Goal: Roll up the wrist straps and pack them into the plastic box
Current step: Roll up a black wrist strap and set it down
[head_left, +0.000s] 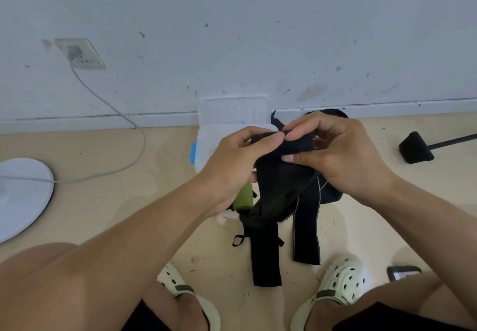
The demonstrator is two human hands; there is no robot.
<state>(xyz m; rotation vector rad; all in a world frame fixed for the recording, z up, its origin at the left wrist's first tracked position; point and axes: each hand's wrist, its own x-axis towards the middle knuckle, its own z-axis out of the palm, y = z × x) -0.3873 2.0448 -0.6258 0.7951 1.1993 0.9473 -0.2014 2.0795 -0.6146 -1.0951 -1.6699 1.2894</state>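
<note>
Both hands hold a black wrist strap (281, 183) in the air above the floor. My left hand (232, 165) grips its rolled top end from the left, and my right hand (335, 152) pinches the same roll from the right. The loose tail of the strap hangs down to the floor. A second black strap with grey stitching (307, 230) lies on the floor beside it. A green strap (242, 197) shows under my left hand. The clear plastic box (206, 144) with a blue latch stands open behind my hands, its lid (232, 110) leaning on the wall.
A white wall with a baseboard runs behind the box. A grey cable (116, 113) runs from a wall socket to a round white base (20, 196) at the left. A black stand foot (415, 148) lies at the right. My knees and white clogs (343, 279) fill the bottom.
</note>
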